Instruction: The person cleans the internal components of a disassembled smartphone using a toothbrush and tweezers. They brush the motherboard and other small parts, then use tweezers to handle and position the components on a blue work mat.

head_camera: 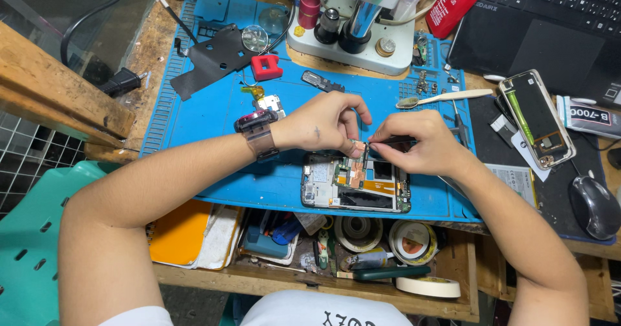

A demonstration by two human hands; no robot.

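- The opened phone (354, 184) lies flat at the near edge of the blue work mat (213, 112), its long axis parallel to that edge.
- The left hand (326, 122) sits just beyond the phone's far long side; thumb and forefinger are pinched on a small copper-coloured part (358, 147) at that side.
- The right hand (420, 143) comes in from the right, fingers closed around a slim dark tool (388, 140); whether it is tweezers cannot be told.
- The tool tip points left, toward the pinched part; the two hands nearly touch above the phone's middle.
- Both hands are equally near; the phone lies directly below and toward the person from the fingertips.
- A second phone (538, 118) rests well apart, on the right.
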